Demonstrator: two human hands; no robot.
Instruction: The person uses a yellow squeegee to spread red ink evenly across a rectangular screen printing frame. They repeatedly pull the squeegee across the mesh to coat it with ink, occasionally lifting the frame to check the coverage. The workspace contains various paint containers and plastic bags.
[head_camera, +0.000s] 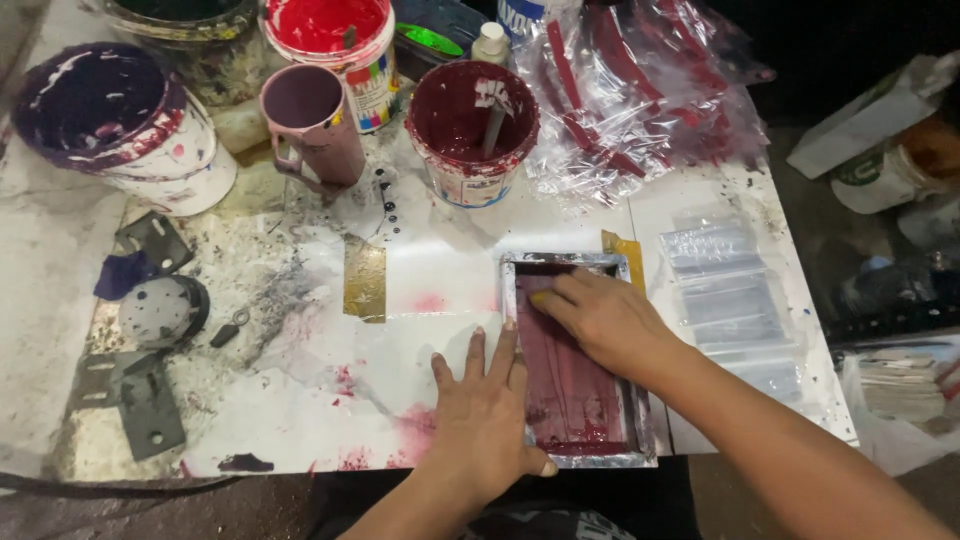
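So your left hand is spread flat, palm down, fingers fanned out, pressing on the worktop and the left rail of the small rectangular metal-framed printing screen smeared with dark red ink. That screen sits at the near edge of the worktop, right of centre, with its long axis running away from you toward the far edge. Your right hand comes in from the right and lies over the far end of the screen, fingers curled down around something yellowish that I can't quite make out. It's on the mesh itself, while the left is only on the frame. Past the far end stands a round tub of dark red ink.
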